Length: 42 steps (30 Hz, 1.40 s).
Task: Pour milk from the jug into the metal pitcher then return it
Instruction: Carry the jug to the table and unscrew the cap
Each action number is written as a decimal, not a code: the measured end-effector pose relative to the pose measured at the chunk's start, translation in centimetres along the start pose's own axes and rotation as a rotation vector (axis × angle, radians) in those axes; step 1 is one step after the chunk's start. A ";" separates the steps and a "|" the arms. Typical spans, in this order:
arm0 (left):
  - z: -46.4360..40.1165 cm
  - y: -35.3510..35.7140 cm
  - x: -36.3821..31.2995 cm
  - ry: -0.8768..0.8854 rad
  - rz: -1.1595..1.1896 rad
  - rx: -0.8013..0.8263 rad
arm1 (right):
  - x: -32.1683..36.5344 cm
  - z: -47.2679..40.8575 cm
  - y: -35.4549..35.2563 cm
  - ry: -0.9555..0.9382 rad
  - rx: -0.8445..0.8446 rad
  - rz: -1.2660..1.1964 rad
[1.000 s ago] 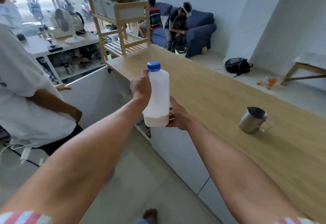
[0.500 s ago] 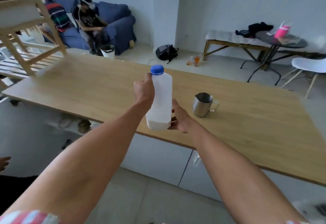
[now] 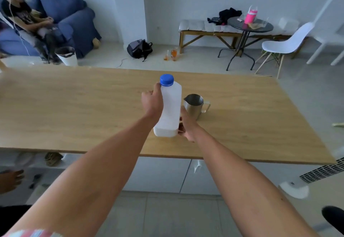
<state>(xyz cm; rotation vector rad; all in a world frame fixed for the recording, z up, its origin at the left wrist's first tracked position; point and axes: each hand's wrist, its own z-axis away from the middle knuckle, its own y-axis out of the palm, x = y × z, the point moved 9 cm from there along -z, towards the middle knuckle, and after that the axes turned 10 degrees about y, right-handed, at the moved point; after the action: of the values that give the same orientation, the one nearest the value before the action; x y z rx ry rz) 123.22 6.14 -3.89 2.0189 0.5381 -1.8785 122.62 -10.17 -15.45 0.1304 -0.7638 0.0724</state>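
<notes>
Two hands on one milk jug (image 3: pixel 170 110) at frame centre: left hand (image 3: pixel 153 102) wrapped round the upper body just under the blue cap (image 3: pixel 166 79), fingers curled out of sight behind the white plastic; right hand (image 3: pixel 187 127) cupping the lower right corner near the base, thumb up along the side. Held upright above the wooden counter (image 3: pixel 74 110), long axis running near vertical with the cap tipped slightly toward the upper left of the frame, base nearest the camera. Cap on, so nothing ready to flow yet. Just right of the jug and a little farther up the frame, the metal pitcher (image 3: pixel 194 106) standing upright on the counter, mouth open to the ceiling, spout turned toward the jug, handle (image 3: pixel 206 107) sticking out to the right. Partly overlapped in view by the right hand's thumb, though whether touching or merely in front cannot be told. Nearer hand to the pitcher: the right, by a clear margin. Likely consequence: cap off first, probably by freeing one hand, then a tilt of the jug's top rightward across the short gap to the pitcher's rim. Milk level inside hard to read; only a denser white band low in the jug.
</notes>
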 end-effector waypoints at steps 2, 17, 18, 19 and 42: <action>-0.2 0.6 0.8 -0.005 -0.008 0.001 | 0.2 -0.4 -0.2 -0.015 0.012 -0.003; -0.2 2.3 3.9 0.006 -0.016 0.035 | 0.3 -2.4 -1.6 -0.011 -0.007 0.010; -0.3 2.2 3.8 0.010 -0.016 0.038 | 0.3 -2.3 -1.7 -0.008 -0.014 0.012; -0.3 2.2 3.7 0.014 -0.020 0.039 | 0.4 -2.2 -1.7 -0.007 -0.031 0.018; -0.3 2.0 5.3 -0.027 0.032 -0.019 | 17.0 7.4 3.8 -0.957 -0.829 1.301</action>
<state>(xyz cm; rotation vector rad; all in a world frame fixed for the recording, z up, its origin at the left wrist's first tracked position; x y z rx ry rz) 124.72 4.83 -9.17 1.9759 0.5119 -1.8716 129.31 -7.17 1.98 -1.2275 -1.6612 0.9630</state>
